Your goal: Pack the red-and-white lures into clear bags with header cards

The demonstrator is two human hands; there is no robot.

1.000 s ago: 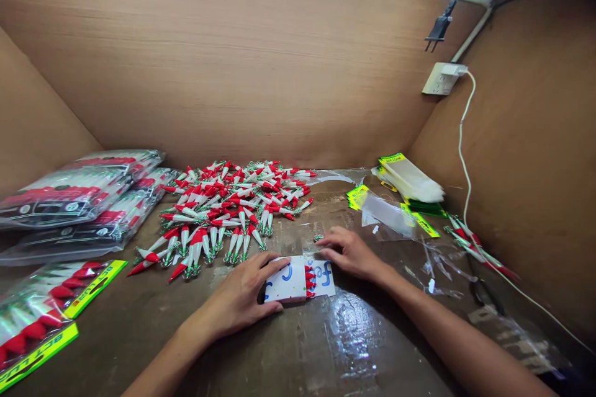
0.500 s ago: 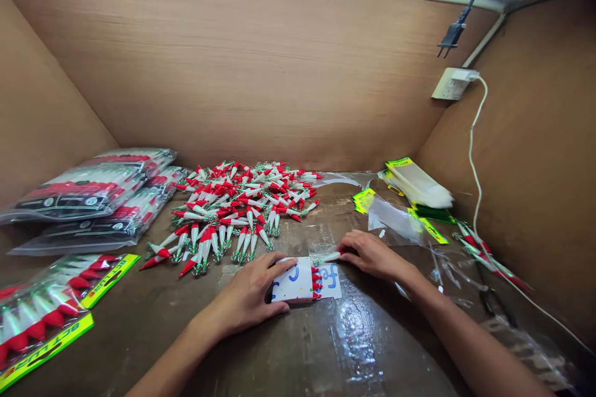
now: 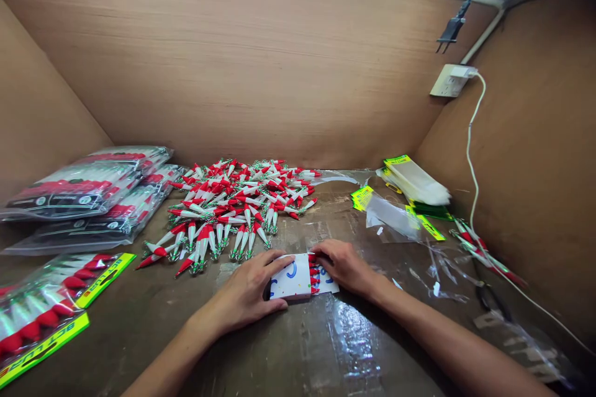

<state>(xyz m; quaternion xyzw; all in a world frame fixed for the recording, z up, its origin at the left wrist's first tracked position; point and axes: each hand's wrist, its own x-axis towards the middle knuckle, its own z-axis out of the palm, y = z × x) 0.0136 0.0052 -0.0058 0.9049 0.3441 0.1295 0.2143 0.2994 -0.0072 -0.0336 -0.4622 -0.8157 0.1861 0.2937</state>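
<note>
My left hand [image 3: 246, 285] grips the left end of a small white cardboard sleeve [image 3: 286, 282] with blue lettering, its thumb along the near side and fingers over the far side. From the sleeve's right end poke the red tips [image 3: 315, 279] of several squid-jig lures, lying over a lettered white flap [image 3: 333, 287]. My right hand [image 3: 344, 263] is closed at the far right corner of the sleeve, its fingertips on a red-tipped lure there; most of that lure is hidden. Beyond both hands spreads a heap of red-and-white lures [image 3: 242, 198] with green hooks.
Bagged lures [image 3: 88, 186] are stacked at the left, with yellow-labelled packs [image 3: 41, 313] nearer. Clear header bags [image 3: 414, 183] lie at the back right. Loose lures [image 3: 484, 254], a white cord [image 3: 471, 155] and plastic scraps lie at the right. A black plug [image 3: 451, 32] hangs above.
My right hand has moved left with a lure, from beside the sleeve to its open right end. The lure's white body no longer shows. My left hand stays on the sleeve.
</note>
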